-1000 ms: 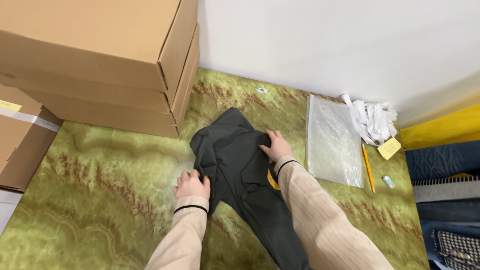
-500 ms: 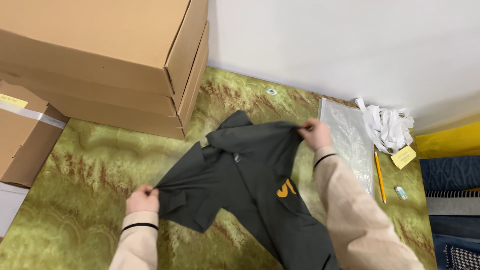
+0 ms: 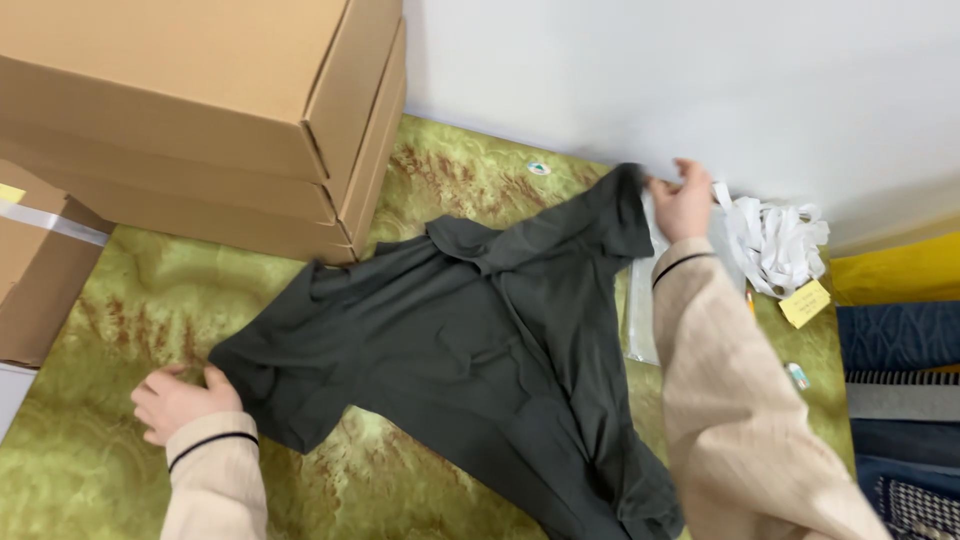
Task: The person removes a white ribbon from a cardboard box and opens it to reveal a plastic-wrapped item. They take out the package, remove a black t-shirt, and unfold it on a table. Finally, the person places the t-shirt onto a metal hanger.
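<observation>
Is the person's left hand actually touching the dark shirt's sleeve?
Touching. The head view shows the left hand flat on the green cloth, its thumb and fingers meeting the sleeve edge of the dark grey shirt, no gap visible.
</observation>
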